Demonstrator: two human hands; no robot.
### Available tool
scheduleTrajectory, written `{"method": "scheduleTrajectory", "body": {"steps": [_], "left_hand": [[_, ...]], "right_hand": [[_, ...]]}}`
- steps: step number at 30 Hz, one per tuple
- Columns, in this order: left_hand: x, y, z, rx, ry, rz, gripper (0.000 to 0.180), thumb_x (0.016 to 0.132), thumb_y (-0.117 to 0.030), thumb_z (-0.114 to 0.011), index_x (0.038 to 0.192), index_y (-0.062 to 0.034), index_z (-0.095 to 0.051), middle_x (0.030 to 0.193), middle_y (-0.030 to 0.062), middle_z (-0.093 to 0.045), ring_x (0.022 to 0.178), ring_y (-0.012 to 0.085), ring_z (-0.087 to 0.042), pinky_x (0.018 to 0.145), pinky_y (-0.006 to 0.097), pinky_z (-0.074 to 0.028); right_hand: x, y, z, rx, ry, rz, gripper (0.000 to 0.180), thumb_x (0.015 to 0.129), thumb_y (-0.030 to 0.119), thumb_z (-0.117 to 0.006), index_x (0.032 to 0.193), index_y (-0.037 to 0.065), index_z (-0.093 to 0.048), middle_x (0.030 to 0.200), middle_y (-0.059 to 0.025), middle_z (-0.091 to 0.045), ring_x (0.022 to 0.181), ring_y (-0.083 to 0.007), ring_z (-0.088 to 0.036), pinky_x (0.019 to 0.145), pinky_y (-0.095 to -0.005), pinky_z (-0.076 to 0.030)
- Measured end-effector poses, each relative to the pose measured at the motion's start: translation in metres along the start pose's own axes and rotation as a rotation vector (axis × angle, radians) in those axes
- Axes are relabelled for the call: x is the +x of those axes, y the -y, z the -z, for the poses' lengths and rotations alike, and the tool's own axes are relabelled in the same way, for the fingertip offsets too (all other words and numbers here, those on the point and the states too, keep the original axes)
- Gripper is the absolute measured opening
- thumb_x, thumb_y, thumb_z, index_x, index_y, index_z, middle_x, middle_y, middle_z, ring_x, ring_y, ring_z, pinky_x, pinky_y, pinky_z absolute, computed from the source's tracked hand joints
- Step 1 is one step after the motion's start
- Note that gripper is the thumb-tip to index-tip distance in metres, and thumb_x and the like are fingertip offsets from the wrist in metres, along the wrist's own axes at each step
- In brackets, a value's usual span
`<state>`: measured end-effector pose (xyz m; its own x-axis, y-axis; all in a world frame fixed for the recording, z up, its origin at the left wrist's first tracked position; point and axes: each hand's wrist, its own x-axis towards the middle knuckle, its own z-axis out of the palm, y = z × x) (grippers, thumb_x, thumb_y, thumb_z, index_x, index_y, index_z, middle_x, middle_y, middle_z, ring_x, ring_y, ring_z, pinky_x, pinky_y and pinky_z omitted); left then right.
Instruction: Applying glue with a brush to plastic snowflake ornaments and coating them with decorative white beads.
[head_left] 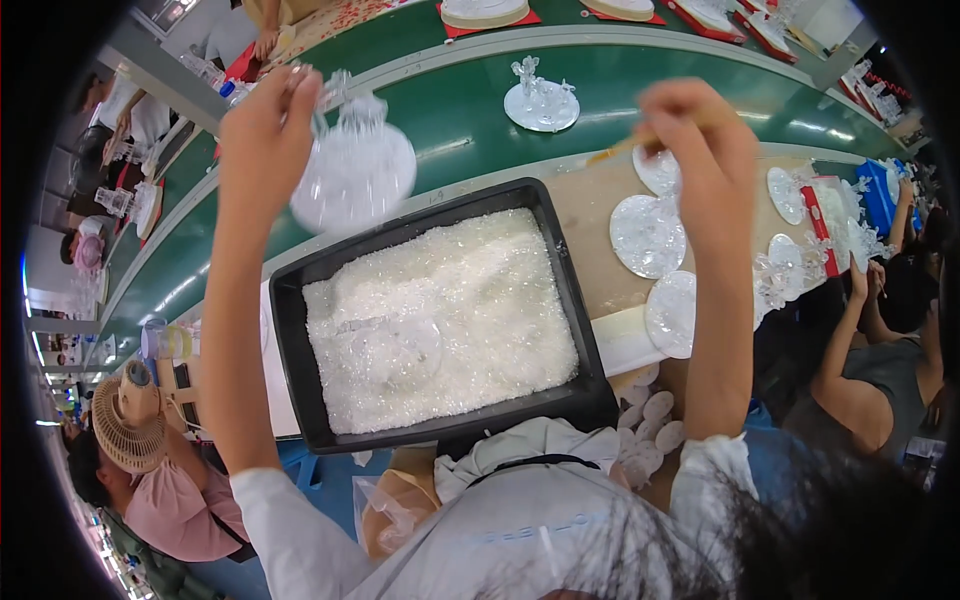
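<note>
My left hand (272, 140) is raised over the far left corner of a black tray (562, 285). Its fingers are closed on a clear plastic ornament with a round white base (355, 180), smeared by motion and tilted. White, glittering flakes (480, 300) fill the tray, and a clear round shape lies partly sunk in them at the left. Up on the right, my right hand (705, 140) is blurred but closed round a thin brush (612, 152), whose yellowish tip points left. Below that hand, several round white bases with clear pieces (648, 236) lie on a brown board.
Beyond the tray runs a green conveyor belt (450, 140) with a clear ornament on a white base (540, 105). More bases lie on red pieces along the far side. Co-workers sit at the left (185, 490) and right (880, 375). A beige fan (130, 425) stands at the left.
</note>
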<state>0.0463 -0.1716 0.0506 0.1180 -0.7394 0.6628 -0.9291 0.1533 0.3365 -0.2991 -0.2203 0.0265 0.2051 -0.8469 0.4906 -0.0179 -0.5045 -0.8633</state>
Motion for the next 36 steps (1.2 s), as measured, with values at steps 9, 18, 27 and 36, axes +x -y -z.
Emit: {"method": "scheduleTrajectory", "body": {"steps": [9, 18, 27, 36], "left_hand": [[0.019, 0.179, -0.131, 0.309, 0.241, 0.101, 0.02, 0.085, -0.009, -0.051, 0.098, 0.0003, -0.063, 0.09, 0.0315, -0.065, 0.09, 0.0504, -0.063, 0.084, 0.056, -0.049], [-0.038, -0.008, -0.005, 0.318, 0.711, 0.275, 0.029, 0.089, -0.024, -0.064, 0.105, 0.0, -0.064, 0.105, 0.0197, -0.067, 0.098, 0.0386, -0.064, 0.083, 0.042, -0.052], [-0.149, -0.021, 0.043, -0.013, 0.928, -0.143, 0.024, 0.086, -0.02, -0.069, 0.105, -0.0051, -0.066, 0.091, 0.0188, -0.067, 0.091, 0.0381, -0.064, 0.079, 0.045, -0.051], [-0.145, -0.01, 0.08, 0.135, 0.729, -0.401, 0.017, 0.081, -0.013, -0.071, 0.096, -0.0069, -0.068, 0.074, 0.0115, -0.062, 0.078, 0.0315, -0.061, 0.072, 0.042, -0.048]], "right_hand": [[0.168, -0.177, -0.052, -0.92, 0.073, 0.049, 0.027, 0.089, 0.023, -0.056, 0.095, -0.001, -0.068, 0.094, -0.0211, -0.07, 0.087, -0.0352, -0.068, 0.078, -0.0463, -0.053], [0.17, -0.227, -0.037, -1.13, 0.233, -0.137, 0.027, 0.081, 0.024, -0.066, 0.098, 0.003, -0.069, 0.102, -0.0244, -0.068, 0.097, -0.0402, -0.066, 0.086, -0.049, -0.052], [0.06, -0.021, -0.079, -0.658, 0.43, 0.378, 0.027, 0.083, 0.024, -0.072, 0.095, -0.001, -0.068, 0.072, -0.0156, -0.066, 0.064, -0.027, -0.065, 0.062, -0.0347, -0.05], [-0.087, 0.007, -0.07, -0.575, 1.006, 0.426, 0.021, 0.076, 0.014, -0.076, 0.096, 0.009, -0.071, 0.077, -0.0103, -0.067, 0.072, -0.0274, -0.065, 0.06, -0.0376, -0.051]]}}
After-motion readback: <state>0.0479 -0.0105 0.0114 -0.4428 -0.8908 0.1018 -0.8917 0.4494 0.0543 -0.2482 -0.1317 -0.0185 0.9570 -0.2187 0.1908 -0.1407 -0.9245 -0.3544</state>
